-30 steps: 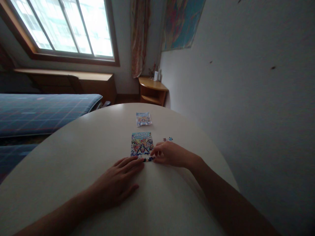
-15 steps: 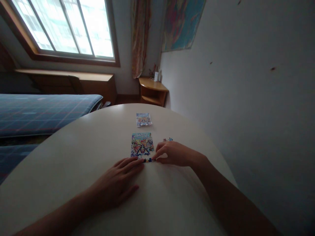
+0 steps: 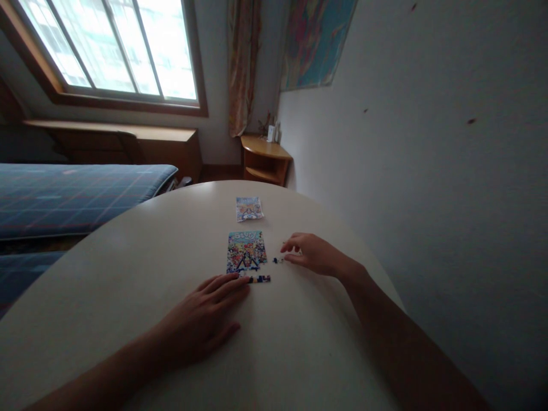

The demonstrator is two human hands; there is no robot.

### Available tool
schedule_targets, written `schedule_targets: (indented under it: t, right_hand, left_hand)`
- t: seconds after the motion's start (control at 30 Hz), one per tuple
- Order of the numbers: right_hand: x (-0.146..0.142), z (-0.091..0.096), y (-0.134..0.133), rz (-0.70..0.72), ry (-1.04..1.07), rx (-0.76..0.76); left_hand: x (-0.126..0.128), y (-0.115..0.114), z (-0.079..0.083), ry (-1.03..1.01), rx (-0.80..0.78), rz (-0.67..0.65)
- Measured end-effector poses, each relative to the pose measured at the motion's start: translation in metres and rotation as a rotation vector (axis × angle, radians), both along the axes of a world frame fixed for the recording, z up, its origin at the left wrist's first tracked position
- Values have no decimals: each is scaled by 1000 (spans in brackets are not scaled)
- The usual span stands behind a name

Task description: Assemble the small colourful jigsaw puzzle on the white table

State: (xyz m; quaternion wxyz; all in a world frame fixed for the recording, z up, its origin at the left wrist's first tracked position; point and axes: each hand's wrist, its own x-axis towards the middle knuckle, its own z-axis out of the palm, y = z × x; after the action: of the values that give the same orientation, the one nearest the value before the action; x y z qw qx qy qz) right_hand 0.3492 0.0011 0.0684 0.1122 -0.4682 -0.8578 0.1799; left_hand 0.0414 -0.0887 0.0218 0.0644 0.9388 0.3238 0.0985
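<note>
A colourful, partly assembled jigsaw puzzle [image 3: 247,248] lies on the white table, with a gap near its lower edge. Below that gap runs a dark strip of joined puzzle pieces [image 3: 262,279]. My left hand [image 3: 209,302] rests flat with fingers stretched, its fingertips on the left end of the strip and the puzzle's lower left corner. To the right of the puzzle, my right hand [image 3: 314,253] hovers low with fingers apart and slightly bent. Loose puzzle pieces [image 3: 278,260] lie by its thumb; others beneath the hand are mostly hidden.
Beyond the puzzle lies a small creased picture sheet [image 3: 249,209] with similar artwork. The round white table [image 3: 171,240] reaches close to the wall on the right. A plaid mattress [image 3: 81,197] stands at the left, and a wooden corner shelf [image 3: 266,147] is behind the table.
My right hand has left the right end of the strip and moved right and away from me, over the loose pieces, its fingers opening. My left hand has stayed in place.
</note>
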Motion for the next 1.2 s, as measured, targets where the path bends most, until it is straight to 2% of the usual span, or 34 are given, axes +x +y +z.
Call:
schedule_targets:
  t: [0.37, 0.73, 0.83, 1.0, 1.2]
  right_hand:
    - [-13, -7, -2, 26, -21, -43]
    - [-22, -2, -7, 20, -21, -77]
    - [-23, -5, -7, 38, 14, -72]
    - [-25, -4, -8, 75, 124, -173]
    - [-37, -7, -14, 114, 245, -154]
  left_hand:
    - [1, -1, 2, -27, -8, 0]
    - [1, 0, -1, -43, 1, -6]
    - [1, -1, 2, -37, -7, -2]
    - [1, -1, 3, -12, -12, -6]
    - [2, 0, 1, 12, 1, -7]
